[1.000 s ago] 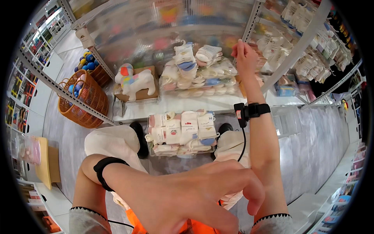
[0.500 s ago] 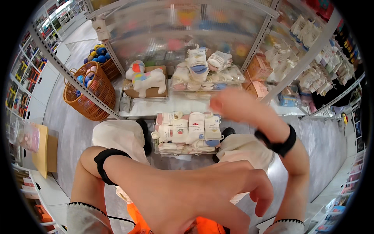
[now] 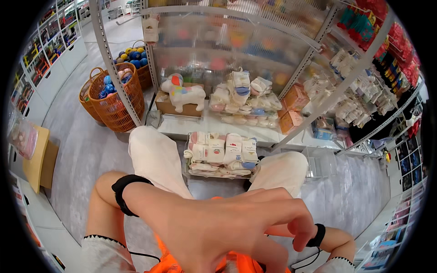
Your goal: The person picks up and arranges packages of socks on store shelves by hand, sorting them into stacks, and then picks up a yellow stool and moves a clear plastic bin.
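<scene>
A: List the hazards from left to right.

B: Wicker basket [image 3: 117, 98]: holds balls, well apart from both hands; low risk, in my judgement. Plush dog [image 3: 187, 97]: stands on the low shelf [image 3: 175, 126]; a knock could topple it.

A: State the left hand's condition.

B: Left hand [image 3: 216, 227]: thumb and fingers apart, nothing seen between them. Caution: it fills the foreground and may mask contact behind it.

A: Locate the labelled socks.

B: Labelled socks [image 3: 223, 149]: packed in a tray [image 3: 218, 176] between the knees [image 3: 154, 152]. Inward knee movement might tip the tray and shed the upper bundles. Bagged socks [image 3: 248, 103], on the shelf beyond: stacked unevenly; a disturbed bag could start a slide.

A: And the right?

B: Right hand [image 3: 282, 230]: mostly hidden behind the left; grip cannot be told. Transparent bin [image 3: 321, 163]: on the floor; a careless foot could strike it.
</scene>
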`<state>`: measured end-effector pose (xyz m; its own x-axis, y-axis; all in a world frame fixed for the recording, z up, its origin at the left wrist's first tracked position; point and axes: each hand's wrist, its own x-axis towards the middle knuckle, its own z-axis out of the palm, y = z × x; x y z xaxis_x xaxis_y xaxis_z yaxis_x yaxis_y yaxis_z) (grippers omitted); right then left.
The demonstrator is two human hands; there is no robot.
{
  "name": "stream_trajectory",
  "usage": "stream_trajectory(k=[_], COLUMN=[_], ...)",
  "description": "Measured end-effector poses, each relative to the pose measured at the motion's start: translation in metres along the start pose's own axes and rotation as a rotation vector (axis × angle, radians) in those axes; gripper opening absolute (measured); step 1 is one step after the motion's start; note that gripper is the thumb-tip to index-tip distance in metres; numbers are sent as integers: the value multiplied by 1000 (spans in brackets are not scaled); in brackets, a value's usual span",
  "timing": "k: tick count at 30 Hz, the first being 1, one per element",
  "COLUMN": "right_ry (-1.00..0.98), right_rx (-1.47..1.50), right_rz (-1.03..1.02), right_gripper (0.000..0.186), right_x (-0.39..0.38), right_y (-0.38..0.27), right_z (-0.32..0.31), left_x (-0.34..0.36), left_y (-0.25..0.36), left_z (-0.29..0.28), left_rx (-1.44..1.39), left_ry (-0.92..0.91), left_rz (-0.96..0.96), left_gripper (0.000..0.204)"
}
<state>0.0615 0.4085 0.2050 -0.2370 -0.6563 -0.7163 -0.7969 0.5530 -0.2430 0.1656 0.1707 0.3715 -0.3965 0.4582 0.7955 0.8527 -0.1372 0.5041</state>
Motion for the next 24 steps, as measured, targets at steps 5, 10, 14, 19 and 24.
stream_trajectory(k=[5, 10, 14, 19, 24], right_ry=[290, 282, 597, 648, 65], right_rx=[37, 149, 552, 890, 646], right_rz=[-52, -54, -138, 124, 180], right_gripper=[34, 24, 16, 19, 24], right_x=[-10, -51, -104, -128, -122], right_y=[-13, -28, -13, 45, 65], right_z=[29, 37, 90, 232, 244], left_x=[-1, 7, -13, 1, -6], left_y=[44, 71, 65, 77, 59], left_z=[9, 25, 43, 48, 61], left_rx=[-142, -147, -24, -187, -275], left_ry=[-100, -180, -81, -146, -111], left_rz=[-180, -224, -25, -161, -254], left_gripper=[46, 32, 36, 38, 23])
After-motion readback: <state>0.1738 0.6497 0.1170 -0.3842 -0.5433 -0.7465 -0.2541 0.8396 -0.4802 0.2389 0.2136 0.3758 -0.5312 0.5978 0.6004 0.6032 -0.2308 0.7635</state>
